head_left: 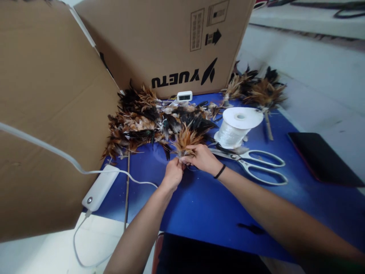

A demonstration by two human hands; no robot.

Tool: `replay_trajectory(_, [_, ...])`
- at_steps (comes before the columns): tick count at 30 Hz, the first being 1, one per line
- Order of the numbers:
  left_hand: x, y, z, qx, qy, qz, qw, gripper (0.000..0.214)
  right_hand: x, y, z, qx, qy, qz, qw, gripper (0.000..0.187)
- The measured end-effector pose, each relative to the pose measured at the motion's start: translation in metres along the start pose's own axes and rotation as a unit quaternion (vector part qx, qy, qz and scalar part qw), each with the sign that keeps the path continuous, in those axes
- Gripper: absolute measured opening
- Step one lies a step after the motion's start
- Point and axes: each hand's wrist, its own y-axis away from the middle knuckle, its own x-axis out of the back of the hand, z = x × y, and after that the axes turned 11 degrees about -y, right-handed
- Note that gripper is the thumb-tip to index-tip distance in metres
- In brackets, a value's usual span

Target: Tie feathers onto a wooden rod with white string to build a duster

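Note:
A bunch of brown and black feathers (186, 139) stands up between my hands over the blue table. My right hand (201, 158), a black band at its wrist, pinches the bunch near its base. Just below, my left hand (174, 173) is closed at the lower end of the same bunch, its fingertips meeting those of the right hand. What lies inside the left fist is hidden. Behind the hands spreads a heap of loose feathers (139, 125). To the right are a spool of white string (239, 125) and scissors (251, 163) with white handles.
Large cardboard panels (171, 45) wall the left and back. A white power bank (101, 188) with a cable and a thin stick (127, 194) lie left. A small digital display (184, 96) stands behind; feather bundles (265, 93) and a dark tablet-like slab (325, 158) are right.

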Motion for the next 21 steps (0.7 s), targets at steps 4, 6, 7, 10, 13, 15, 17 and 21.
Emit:
replay_trajectory(4, [0.000, 0.001, 0.004, 0.007, -0.005, 0.007, 1.000, 0.020, -0.003, 0.002, -0.017, 0.019, 0.138, 0.020, 0.990, 0.012])
replay_trajectory(6, [0.001, 0.003, 0.007, 0.022, 0.011, 0.006, 1.000, 0.020, -0.005, 0.001, -0.033, 0.018, 0.230, 0.054, 0.972, 0.021])
replay_trajectory(7, [0.002, 0.004, 0.009, 0.025, 0.019, 0.006, 0.999, 0.019, -0.006, -0.001, -0.042, 0.025, 0.269, 0.073, 0.960, 0.023])
replay_trajectory(10, [0.002, 0.006, 0.014, 0.030, 0.026, 0.016, 0.999, 0.020, -0.015, -0.020, -0.067, 0.088, 0.325, 0.060, 0.940, 0.022])
replay_trajectory(13, [0.001, 0.006, 0.016, 0.034, 0.022, 0.026, 0.999, 0.024, -0.032, -0.055, -0.079, 0.102, 0.342, -0.034, 0.933, 0.023])
replay_trajectory(15, [0.001, 0.006, 0.017, 0.036, 0.024, 0.028, 0.999, 0.023, -0.047, -0.079, -0.078, 0.071, 0.352, -0.076, 0.930, 0.022])
replay_trajectory(17, [0.001, 0.005, 0.018, 0.038, 0.026, 0.027, 0.999, 0.020, -0.060, -0.098, -0.073, 0.031, 0.357, -0.097, 0.929, 0.022])
replay_trajectory(21, [0.000, 0.003, 0.015, 0.038, 0.033, 0.020, 0.999, 0.017, -0.071, -0.117, -0.064, 0.001, 0.357, -0.108, 0.928, 0.023])
